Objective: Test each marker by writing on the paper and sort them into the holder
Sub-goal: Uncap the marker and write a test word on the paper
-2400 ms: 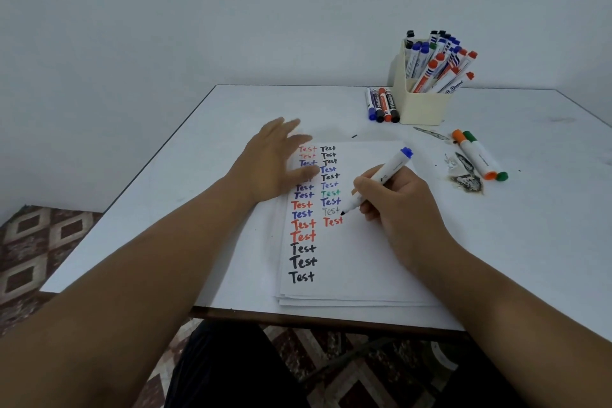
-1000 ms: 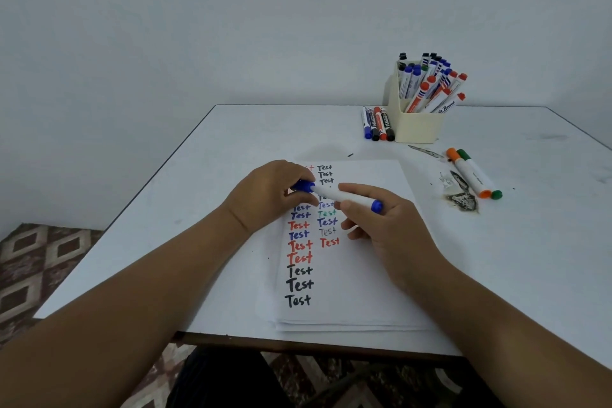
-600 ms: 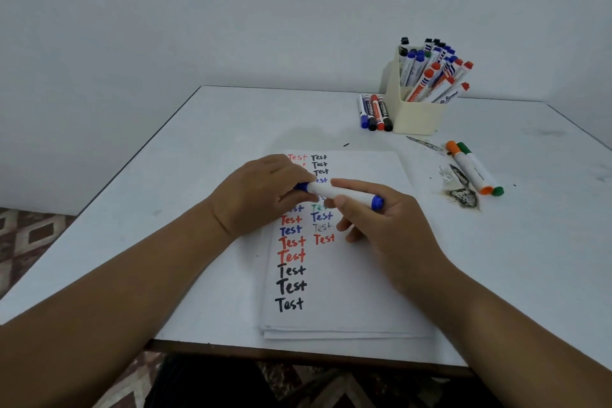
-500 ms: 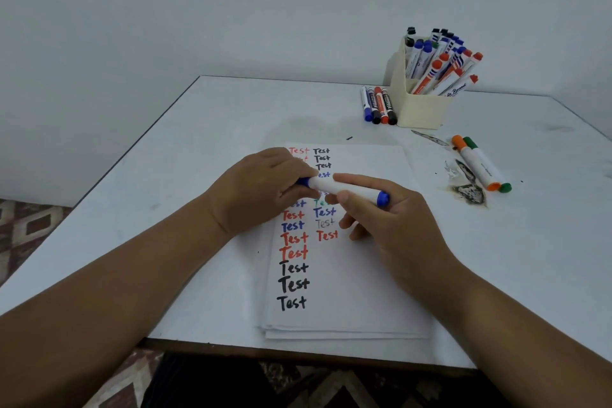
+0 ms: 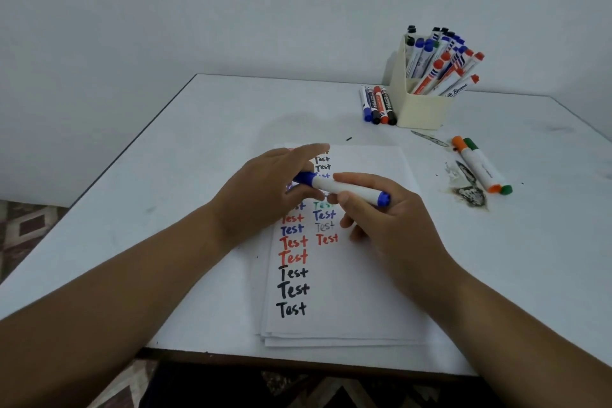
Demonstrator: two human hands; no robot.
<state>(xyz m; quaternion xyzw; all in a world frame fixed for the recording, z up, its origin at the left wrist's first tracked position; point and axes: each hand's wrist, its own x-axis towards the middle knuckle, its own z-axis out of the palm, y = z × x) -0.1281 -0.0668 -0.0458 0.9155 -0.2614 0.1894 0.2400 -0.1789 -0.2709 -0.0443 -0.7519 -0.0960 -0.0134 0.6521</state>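
Paper (image 5: 357, 275) lettered "Test" repeatedly, right hand (image 5: 390, 222) pinching blue marker (image 5: 344, 188) — left hand (image 5: 261, 195) gripping its cap

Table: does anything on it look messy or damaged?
Yes. On the white table, beside the orange and green markers right of the paper, lies a dark smudged stain with torn-looking scraps. One grey "Test" is very faint.

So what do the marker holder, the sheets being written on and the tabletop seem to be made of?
Holder: probably matte cream plastic, with smooth moulded walls and rounded edges. Sheets: plain white paper, a thin stack with layered edges, ink soaked in. Tabletop: smooth white laminate or painted board, faintly scuffed and stained, with a dark edge strip; core unclear.
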